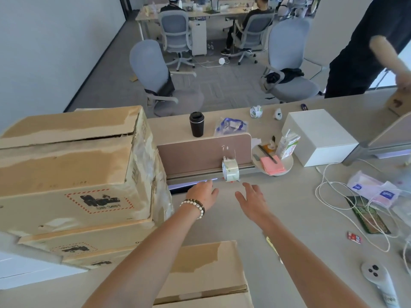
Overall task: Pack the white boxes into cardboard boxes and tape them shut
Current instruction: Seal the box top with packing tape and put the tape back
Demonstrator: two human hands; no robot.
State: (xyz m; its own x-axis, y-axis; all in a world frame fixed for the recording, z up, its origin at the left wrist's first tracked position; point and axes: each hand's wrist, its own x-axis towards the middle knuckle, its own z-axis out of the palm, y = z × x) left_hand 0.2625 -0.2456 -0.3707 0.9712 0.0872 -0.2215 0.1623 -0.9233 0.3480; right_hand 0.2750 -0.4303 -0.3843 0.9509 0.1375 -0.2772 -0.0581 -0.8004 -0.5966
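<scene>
A roll of clear packing tape (230,171) stands on edge against a low brown desk divider (200,152). Both my hands stretch toward it with relaxed fingers and hold nothing: my left hand (202,193), with bead bracelets on the wrist, is just left of the roll, and my right hand (253,200) is just below and right of it. A closed cardboard box (206,270) lies under my forearms at the near edge. Worn cardboard boxes (73,165) are stacked on the left. One white box (320,136) sits at the back right.
A black cup (196,124), a juice carton (288,145) on a round tray with pink notes, white cables (333,196), face-mask packs (373,192) and a white controller (378,278) lie on the table. Another person (364,45) stands at the far right. Office chairs stand beyond.
</scene>
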